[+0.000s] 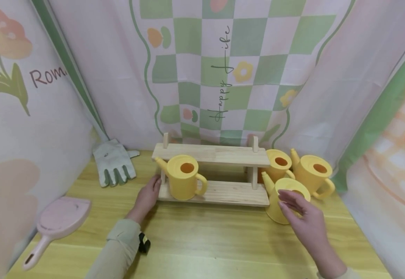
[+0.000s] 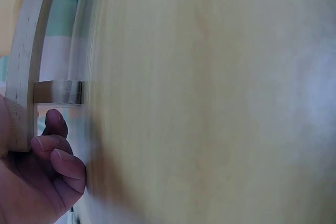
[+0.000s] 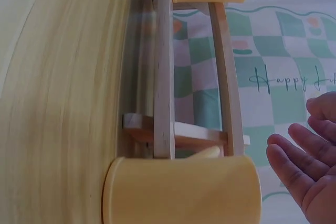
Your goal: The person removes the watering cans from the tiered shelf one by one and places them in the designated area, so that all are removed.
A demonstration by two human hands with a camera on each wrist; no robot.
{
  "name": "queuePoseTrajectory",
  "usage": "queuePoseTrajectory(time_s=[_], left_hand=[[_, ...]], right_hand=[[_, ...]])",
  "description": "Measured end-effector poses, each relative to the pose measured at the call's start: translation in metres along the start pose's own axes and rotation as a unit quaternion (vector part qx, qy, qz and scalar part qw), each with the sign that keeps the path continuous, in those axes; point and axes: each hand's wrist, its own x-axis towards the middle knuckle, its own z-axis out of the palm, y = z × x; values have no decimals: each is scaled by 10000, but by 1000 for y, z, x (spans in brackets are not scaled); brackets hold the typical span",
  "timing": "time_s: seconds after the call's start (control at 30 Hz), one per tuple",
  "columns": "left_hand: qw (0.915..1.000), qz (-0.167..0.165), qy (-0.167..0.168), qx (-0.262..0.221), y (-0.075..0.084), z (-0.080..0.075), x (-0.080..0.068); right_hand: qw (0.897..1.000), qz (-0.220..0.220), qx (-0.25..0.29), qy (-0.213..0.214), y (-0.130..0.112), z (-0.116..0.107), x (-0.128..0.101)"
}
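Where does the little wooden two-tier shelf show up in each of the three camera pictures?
Head view: the wooden shelf stands mid-picture on the table, one yellow watering can on its lower tier; the left hand touches its left end.
Left wrist view: only an edge of the shelf shows at far left, by the fingers.
Right wrist view: the shelf runs down the middle, turned sideways.
Shared landmark: the shelf's pale wooden boards.

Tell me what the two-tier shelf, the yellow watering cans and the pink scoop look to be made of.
Shelf: pale unfinished wood, going by its visible grain and matte boards.
Watering cans, such as the one on the lower board: probably moulded plastic, uniform matte yellow with smooth rounded edges.
Pink scoop: likely plastic too, one even pastel colour, slight sheen.
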Motion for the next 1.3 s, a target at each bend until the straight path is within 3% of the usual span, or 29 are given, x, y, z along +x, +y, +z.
queuePoseTrajectory(time_s=[0.3,0.63,0.97,1.3], left_hand=[[10000,3,-21,-4,0,0,0],[10000,-1,-5,5,0,0,0],[10000,-85,-32,3,1,-1,0],[10000,-88,-9,-16,3,-2,0]], right_hand=[[9985,-169,233,-467,7,22,7],[9927,375,501,-1027,1,45,14],[9878,346,1012,-1132,-30,63,23],[9844,410,878,-1467,-13,91,27]])
